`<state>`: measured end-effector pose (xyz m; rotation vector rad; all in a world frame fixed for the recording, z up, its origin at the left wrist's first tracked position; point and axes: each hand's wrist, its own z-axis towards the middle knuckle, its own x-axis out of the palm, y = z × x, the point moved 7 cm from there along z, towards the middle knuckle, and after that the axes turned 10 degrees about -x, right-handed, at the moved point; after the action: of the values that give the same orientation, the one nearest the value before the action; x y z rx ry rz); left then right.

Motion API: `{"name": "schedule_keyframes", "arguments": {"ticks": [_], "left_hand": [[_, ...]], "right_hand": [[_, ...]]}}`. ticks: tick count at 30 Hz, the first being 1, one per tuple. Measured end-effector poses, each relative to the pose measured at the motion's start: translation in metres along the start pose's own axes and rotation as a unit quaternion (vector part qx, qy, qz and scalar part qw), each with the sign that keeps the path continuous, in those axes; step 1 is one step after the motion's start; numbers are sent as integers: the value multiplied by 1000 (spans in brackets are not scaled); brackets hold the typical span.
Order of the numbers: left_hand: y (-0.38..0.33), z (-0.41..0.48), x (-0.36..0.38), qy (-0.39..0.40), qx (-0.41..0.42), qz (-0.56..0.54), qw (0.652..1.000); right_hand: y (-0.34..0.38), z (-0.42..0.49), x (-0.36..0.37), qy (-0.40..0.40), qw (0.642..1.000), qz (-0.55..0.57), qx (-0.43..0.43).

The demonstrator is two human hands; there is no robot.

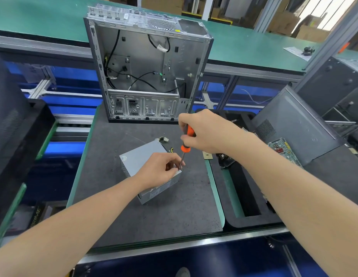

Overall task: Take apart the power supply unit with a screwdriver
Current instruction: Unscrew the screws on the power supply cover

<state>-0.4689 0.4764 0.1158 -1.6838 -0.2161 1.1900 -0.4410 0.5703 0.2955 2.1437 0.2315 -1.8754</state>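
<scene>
Forearms (84, 212) cross the worktop (154, 220). Left hand (159, 170) pinches the screwdriver (185, 148) shaft at the power supply unit's (138, 156) corner. Right hand (206, 132) has its fingers (187, 139) clamped on the orange handle.

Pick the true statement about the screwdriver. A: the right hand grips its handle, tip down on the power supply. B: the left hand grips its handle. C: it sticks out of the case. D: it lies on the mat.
A: the right hand grips the screwdriver by its orange handle, tip at a corner of the power supply.
</scene>
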Motion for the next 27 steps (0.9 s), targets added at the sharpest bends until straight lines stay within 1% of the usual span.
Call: {"name": "schedule_keyframes", "arguments": {"ticks": [2,4,8,9,10,12,13,14,16,18,20,23,27], "left_hand": [[0,0,0,1,5,0,1000],[1,0,0,-1,3,-3,1000],[0,-1,-2,-11,8,-13,1000],[0,-1,-2,-11,10,-13,1000],[0,-1,-2,-11,12,-9,1000],[-2,-1,-1,-12,18,6,1000],[-2,-1,-1,-12,19,11,1000],[-2,0,-1,-11,17,13,1000],[-1,0,0,-7,12,7,1000],[0,0,0,-1,6,2,1000],[1,0,0,1,7,-1,1000],[0,0,0,-1,11,6,1000],[-2,-1,-2,-9,19,7,1000]], "right_hand": [[7,-1,0,29,997,29,-65],[12,-1,1,44,993,34,-102],[16,-2,1,39,991,51,-114],[15,-2,1,28,994,39,-100],[14,-2,0,6,997,1,-76],[8,-2,-3,-34,990,-136,7],[6,-2,-3,-43,983,-174,47],[5,-1,-3,-49,981,-177,68],[3,2,1,-41,988,-134,62],[6,3,3,-22,998,-64,17],[11,3,4,2,999,-2,-36],[19,2,2,31,996,27,-84],[23,2,1,30,994,43,-94]]}}
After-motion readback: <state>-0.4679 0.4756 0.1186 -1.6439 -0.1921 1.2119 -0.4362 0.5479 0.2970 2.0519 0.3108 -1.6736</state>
